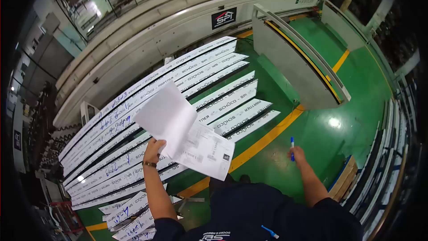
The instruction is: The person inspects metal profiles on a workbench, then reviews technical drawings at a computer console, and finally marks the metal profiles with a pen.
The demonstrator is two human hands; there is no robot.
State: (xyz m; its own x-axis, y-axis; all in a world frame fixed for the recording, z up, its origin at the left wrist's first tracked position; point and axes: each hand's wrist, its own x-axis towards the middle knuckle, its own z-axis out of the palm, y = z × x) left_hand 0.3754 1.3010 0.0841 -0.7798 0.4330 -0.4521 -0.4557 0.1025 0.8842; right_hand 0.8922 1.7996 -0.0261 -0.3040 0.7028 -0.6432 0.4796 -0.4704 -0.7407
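Observation:
Gripped at its left edge by my left hand (154, 150) is a set of white printed papers (196, 145), bent so that one blank sheet stands up above a sheet with small print. Below and behind the papers lie several long profiles (214, 69) wrapped in white film with repeated lettering. Blue handwritten marks (120, 122) show on the film of some. Off to the right, my right hand (298, 154) is closed around a blue marker (292, 145), its tip end pointing up, over the green floor.
A long grey machine (178, 35) with a logo plate runs behind the profiles. A grey panel guard (294, 58) with a yellow edge stands at the right. More long bars (379, 165) lie at the far right, near a wooden block (344, 177). Yellow lines (258, 145) cross the floor.

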